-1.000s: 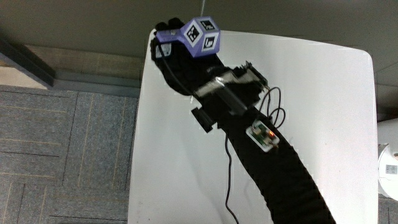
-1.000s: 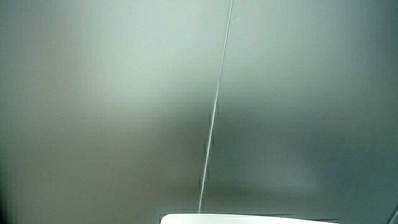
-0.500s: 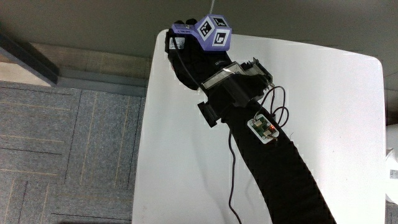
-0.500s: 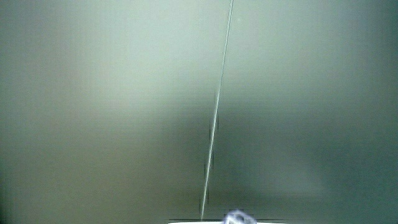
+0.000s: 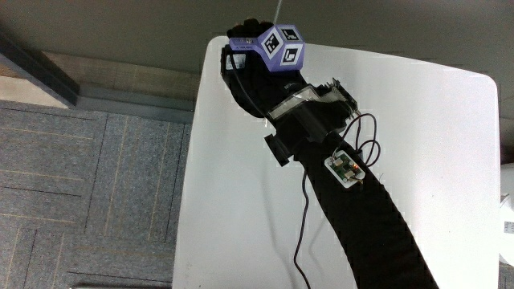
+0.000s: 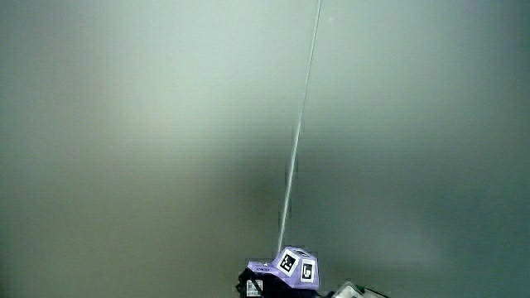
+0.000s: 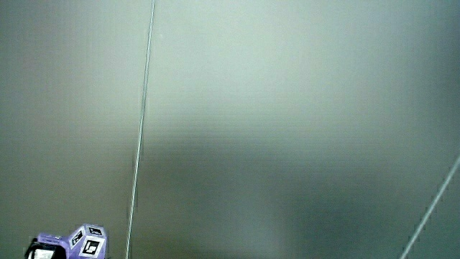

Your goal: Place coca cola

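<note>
The gloved hand [image 5: 250, 66] is over the corner of the white table [image 5: 426, 136] farthest from the person, at the table's edge. The purple patterned cube [image 5: 271, 46] sits on its back. The black forearm [image 5: 353, 217] runs from the person's side across the table to it. No Coca-Cola can or bottle shows in any view; whatever lies under the hand is hidden. Both side views show mostly a pale wall, with only the cube [image 6: 286, 270] [image 7: 75, 243] rising into them.
A small circuit board [image 5: 343, 168] and a thin black cable [image 5: 301, 225] are on the forearm. Grey carpet floor [image 5: 88, 185] lies beside the table. A white object [image 5: 507, 217] shows just past the table's edge.
The cube has risen into a side view, where a second ago only the table's rim showed. In the main view the hand stays at the same table corner.
</note>
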The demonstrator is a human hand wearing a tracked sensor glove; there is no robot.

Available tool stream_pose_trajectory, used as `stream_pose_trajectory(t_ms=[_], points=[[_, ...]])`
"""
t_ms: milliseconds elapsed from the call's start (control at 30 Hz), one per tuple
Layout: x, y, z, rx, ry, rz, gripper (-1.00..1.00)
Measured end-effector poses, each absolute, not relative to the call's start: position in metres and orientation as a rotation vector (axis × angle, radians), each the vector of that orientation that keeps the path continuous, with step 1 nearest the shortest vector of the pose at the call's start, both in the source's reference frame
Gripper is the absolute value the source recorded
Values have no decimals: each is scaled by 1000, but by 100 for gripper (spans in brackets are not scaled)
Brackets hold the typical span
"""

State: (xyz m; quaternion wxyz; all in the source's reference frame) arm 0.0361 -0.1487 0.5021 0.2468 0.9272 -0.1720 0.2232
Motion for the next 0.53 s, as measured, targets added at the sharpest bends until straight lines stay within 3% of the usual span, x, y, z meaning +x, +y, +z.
stream_pose_trajectory(t_ms=[167,533], points=[[36,-144,506,2548,-483,605,-100],[44,-136,520,2547,-516,629,-100]])
